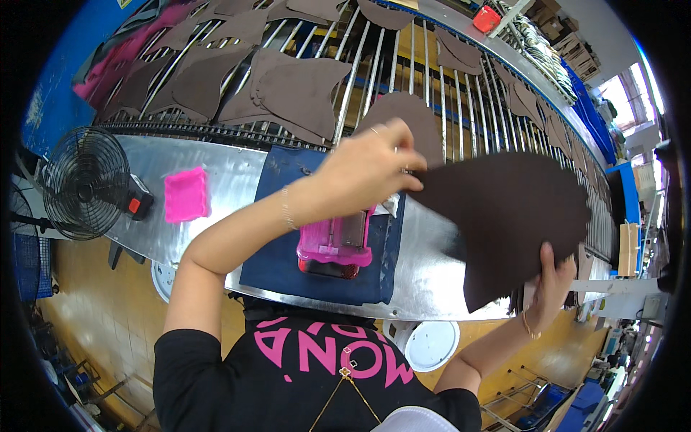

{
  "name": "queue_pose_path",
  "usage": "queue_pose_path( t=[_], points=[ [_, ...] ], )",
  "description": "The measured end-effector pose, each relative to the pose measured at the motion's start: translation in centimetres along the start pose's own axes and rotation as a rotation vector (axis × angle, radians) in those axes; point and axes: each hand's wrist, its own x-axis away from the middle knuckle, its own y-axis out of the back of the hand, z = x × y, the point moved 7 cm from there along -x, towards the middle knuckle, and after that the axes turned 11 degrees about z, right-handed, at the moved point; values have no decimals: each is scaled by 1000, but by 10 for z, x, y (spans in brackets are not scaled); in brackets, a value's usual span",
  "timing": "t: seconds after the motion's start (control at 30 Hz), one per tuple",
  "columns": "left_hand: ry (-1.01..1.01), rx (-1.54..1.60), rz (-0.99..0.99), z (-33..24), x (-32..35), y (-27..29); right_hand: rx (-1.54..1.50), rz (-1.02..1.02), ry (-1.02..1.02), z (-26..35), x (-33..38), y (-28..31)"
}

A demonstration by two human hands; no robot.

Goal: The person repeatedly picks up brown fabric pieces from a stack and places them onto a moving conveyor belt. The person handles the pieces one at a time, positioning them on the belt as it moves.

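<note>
My left hand [367, 162] reaches across the bench and pinches the upper left corner of a large dark brown leather piece [504, 216]. My right hand [553, 277] holds the same piece from below at its lower right, with more dark pieces stacked under it. Beneath my left forearm a pink plastic container [335, 248] sits on a dark blue mat [277, 252].
A metal bench [230, 180] runs in front of a roller rack [389, 65] carrying several brown cut leather pieces [302, 86]. A pink sponge [186, 193] lies at left beside a black fan [85, 181]. A red box [486, 18] sits far back. A white stool [430, 344] stands below.
</note>
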Motion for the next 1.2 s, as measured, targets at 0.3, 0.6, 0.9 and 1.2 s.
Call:
queue_pose_path(
  t=[0.3, 0.6, 0.9, 1.2],
  points=[
    [448, 255, -310, 85, 105, 88, -987, 277, -190, -81, -115, -200],
    [686, 291, -401, 105, 189, 95, -985, 354, -418, -134, -159, -345],
    [684, 412, -366, 117, 178, 76, -621, 218, -128, -72, -81, -174],
    [621, 577, -273, 127, 148, 40, 837, -441, -937, -205, 70, 106]
  ],
)
